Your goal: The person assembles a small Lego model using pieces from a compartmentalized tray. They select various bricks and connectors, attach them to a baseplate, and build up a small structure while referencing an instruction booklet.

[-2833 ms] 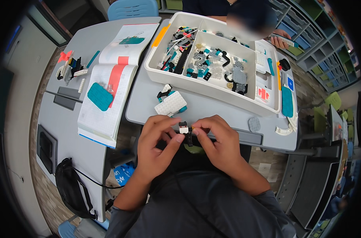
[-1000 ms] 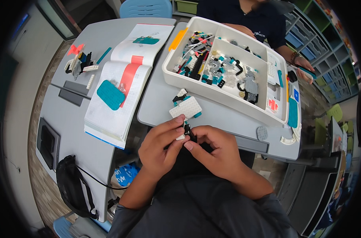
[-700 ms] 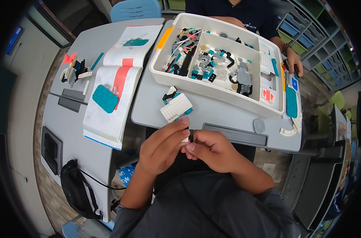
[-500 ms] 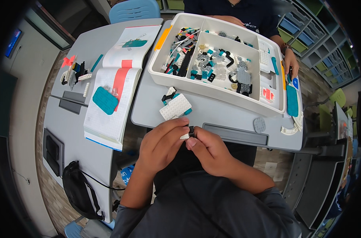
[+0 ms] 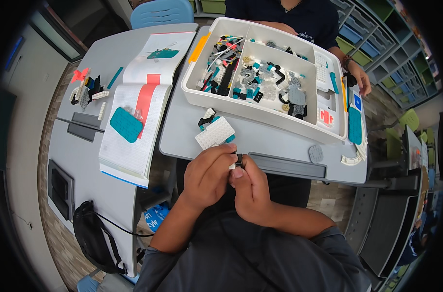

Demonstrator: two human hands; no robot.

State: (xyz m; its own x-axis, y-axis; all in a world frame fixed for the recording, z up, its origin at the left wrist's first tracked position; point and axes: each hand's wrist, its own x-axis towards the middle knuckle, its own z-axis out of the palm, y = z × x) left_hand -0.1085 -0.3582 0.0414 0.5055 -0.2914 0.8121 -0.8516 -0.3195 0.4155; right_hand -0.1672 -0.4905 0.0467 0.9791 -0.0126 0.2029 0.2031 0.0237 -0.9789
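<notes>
Just off the front edge of the table, my left hand (image 5: 206,174) and my right hand (image 5: 251,190) meet with fingers pinched together. Between their fingertips is a small black building brick (image 5: 239,159) with a bit of white piece beside it; much of both is hidden by the fingers. On the table just beyond my left hand lies a built piece with a white studded plate (image 5: 217,132) and black, white and teal parts under it.
A white sorting tray (image 5: 260,111) of loose bricks stands ahead. An open booklet (image 5: 126,160), a teal plate (image 5: 126,125) and a small model (image 5: 88,92) lie left. A grey round plate (image 5: 316,154) is at right. Across the table, another person's hand (image 5: 359,78) rests by the tray.
My hands stay pinched round the small pieces, turned slightly, with a little more of the black brick showing. The other person's hand has shifted a little beside the tray. The view has moved slightly.
</notes>
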